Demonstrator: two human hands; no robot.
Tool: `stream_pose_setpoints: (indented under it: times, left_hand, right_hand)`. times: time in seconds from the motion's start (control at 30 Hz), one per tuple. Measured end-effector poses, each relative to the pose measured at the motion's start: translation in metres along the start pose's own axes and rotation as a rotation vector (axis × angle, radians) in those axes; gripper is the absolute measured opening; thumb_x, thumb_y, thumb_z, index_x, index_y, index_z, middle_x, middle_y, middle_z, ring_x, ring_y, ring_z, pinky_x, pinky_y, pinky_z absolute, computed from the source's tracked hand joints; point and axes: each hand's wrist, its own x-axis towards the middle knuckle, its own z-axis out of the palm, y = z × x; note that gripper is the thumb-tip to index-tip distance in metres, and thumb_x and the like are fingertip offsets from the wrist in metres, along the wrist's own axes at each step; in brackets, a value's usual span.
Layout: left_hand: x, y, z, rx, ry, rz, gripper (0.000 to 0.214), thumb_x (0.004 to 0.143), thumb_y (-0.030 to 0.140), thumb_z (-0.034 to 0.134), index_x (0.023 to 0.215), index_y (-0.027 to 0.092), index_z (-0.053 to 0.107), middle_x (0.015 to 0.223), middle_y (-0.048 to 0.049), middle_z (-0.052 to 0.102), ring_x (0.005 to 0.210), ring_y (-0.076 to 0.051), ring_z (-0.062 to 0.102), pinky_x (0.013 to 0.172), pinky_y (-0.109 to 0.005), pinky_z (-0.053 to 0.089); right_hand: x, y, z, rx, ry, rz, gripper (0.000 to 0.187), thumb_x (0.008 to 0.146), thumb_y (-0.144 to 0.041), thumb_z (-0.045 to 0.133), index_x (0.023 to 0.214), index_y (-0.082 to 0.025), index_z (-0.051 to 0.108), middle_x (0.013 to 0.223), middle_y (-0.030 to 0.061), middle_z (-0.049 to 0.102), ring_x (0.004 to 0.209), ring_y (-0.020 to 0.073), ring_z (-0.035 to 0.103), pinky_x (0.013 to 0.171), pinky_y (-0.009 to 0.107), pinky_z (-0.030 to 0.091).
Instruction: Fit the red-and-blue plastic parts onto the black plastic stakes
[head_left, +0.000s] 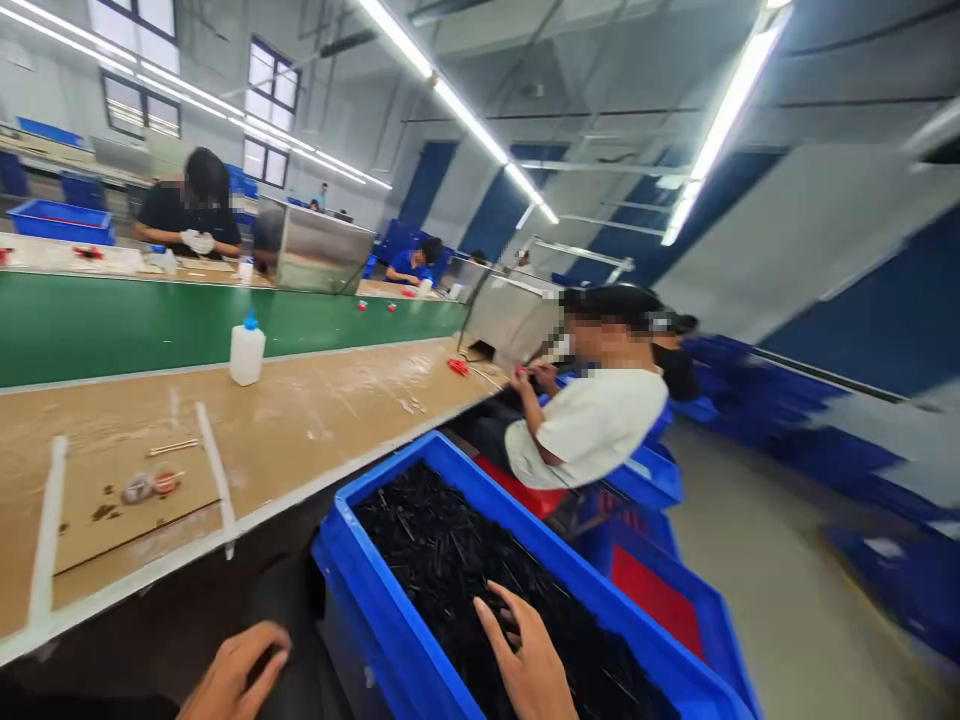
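Note:
A blue crate (390,610) filled with thin black sticks (450,560) stands beside my lap at the bottom centre. My right hand (529,660) lies on the sticks with its fingers spread, holding nothing I can see. My left hand (236,675) rests on my dark trouser leg at the bottom left, fingers loosely curled, with nothing visible in it.
A brown workbench (300,420) runs along my left with a white glue bottle (246,350), small red parts and a green conveyor belt (112,325) behind it. A seated person in a white shirt (592,425) works just ahead. More blue crates (652,590) line the floor on the right.

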Motion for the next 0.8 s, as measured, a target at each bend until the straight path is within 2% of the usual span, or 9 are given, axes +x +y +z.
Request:
stream_pose_setpoints:
  times: [0.1, 0.17, 0.23, 0.3, 0.37, 0.47, 0.57, 0.7, 0.8]
  left_hand:
    - [0.099, 0.096, 0.041, -0.076, -0.157, 0.072, 0.033, 0.101, 0.046, 0.043, 0.121, 0.03, 0.064, 0.118, -0.0036, 0.069, 0.108, -0.019, 0.064, 0.101, -0.029, 0.053]
    - [0.161, 0.136, 0.076, 0.022, -0.234, 0.042, 0.037, 0.098, 0.044, 0.047, 0.129, 0.029, 0.061, 0.134, -0.0041, 0.063, 0.125, -0.02, 0.056, 0.115, -0.032, 0.043]
    - [0.216, 0.152, 0.114, 0.11, -0.31, -0.04, 0.049, 0.092, 0.045, 0.053, 0.139, 0.029, 0.057, 0.146, -0.0063, 0.055, 0.137, -0.027, 0.048, 0.122, -0.043, 0.035]
    - [0.262, 0.15, 0.151, 0.204, -0.392, -0.189, 0.065, 0.087, 0.053, 0.057, 0.148, 0.033, 0.05, 0.159, -0.0104, 0.041, 0.146, -0.042, 0.036, 0.116, -0.067, 0.033]
    - [0.296, 0.142, 0.181, 0.293, -0.461, -0.31, 0.076, 0.082, 0.061, 0.059, 0.152, 0.035, 0.044, 0.168, -0.0105, 0.023, 0.151, -0.053, 0.017, 0.11, -0.081, 0.023]
    - [0.324, 0.132, 0.213, 0.409, -0.507, -0.389, 0.083, 0.078, 0.068, 0.06, 0.154, 0.043, 0.038, 0.172, -0.0035, 0.004, 0.151, -0.057, -0.001, 0.104, -0.089, 0.013]
    - [0.328, 0.129, 0.231, 0.507, -0.469, -0.38, 0.079, 0.081, 0.069, 0.053, 0.154, 0.043, 0.038, 0.172, -0.0042, 0.001, 0.151, -0.057, -0.003, 0.102, -0.089, 0.014]
    - [0.312, 0.133, 0.243, 0.544, -0.449, -0.336, 0.068, 0.086, 0.065, 0.051, 0.148, 0.039, 0.048, 0.163, -0.0148, 0.027, 0.148, -0.048, 0.024, 0.109, -0.077, 0.027]
    - [0.302, 0.139, 0.245, 0.535, -0.477, -0.367, 0.066, 0.088, 0.062, 0.052, 0.149, 0.039, 0.046, 0.154, -0.0156, 0.039, 0.143, -0.047, 0.034, 0.107, -0.077, 0.031]
  right_hand:
    - [0.033, 0.043, -0.028, -0.079, -0.071, 0.174, 0.091, 0.076, -0.075, 0.048, 0.139, -0.009, 0.056, 0.145, 0.017, 0.055, 0.137, 0.0325, 0.049, 0.122, 0.048, 0.034]
    - [0.048, 0.065, -0.043, -0.163, -0.113, 0.283, 0.092, 0.08, -0.071, 0.044, 0.145, -0.005, 0.05, 0.148, 0.0207, 0.052, 0.143, 0.0337, 0.043, 0.125, 0.046, 0.028]
    - [0.059, 0.077, -0.054, -0.232, -0.166, 0.395, 0.089, 0.087, -0.067, 0.04, 0.151, -0.006, 0.043, 0.152, 0.0218, 0.048, 0.146, 0.0352, 0.039, 0.125, 0.05, 0.024]
    - [0.068, 0.079, -0.06, -0.248, -0.21, 0.481, 0.083, 0.091, -0.066, 0.037, 0.154, -0.012, 0.04, 0.155, 0.0196, 0.045, 0.148, 0.0377, 0.037, 0.125, 0.058, 0.015]
    - [0.077, 0.074, -0.057, -0.238, -0.214, 0.536, 0.08, 0.093, -0.068, 0.036, 0.156, -0.019, 0.039, 0.155, 0.018, 0.046, 0.147, 0.041, 0.036, 0.122, 0.064, 0.01]
    - [0.092, 0.062, -0.043, -0.221, -0.16, 0.64, 0.085, 0.089, -0.077, 0.031, 0.16, -0.03, 0.03, 0.153, 0.0224, 0.043, 0.145, 0.0497, 0.032, 0.112, 0.071, 0.021]
    - [0.101, 0.053, -0.03, -0.233, -0.096, 0.719, 0.086, 0.088, -0.08, 0.028, 0.161, -0.035, 0.022, 0.154, 0.0271, 0.03, 0.142, 0.0582, 0.026, 0.102, 0.076, 0.025]
    - [0.1, 0.045, -0.026, -0.207, -0.115, 0.653, 0.074, 0.092, -0.074, 0.028, 0.153, -0.033, 0.039, 0.15, 0.0222, 0.034, 0.14, 0.0504, 0.034, 0.105, 0.066, 0.034]
    - [0.095, 0.038, -0.025, -0.175, -0.168, 0.596, 0.069, 0.093, -0.07, 0.028, 0.148, -0.031, 0.044, 0.149, 0.02, 0.037, 0.139, 0.0451, 0.039, 0.106, 0.063, 0.036]
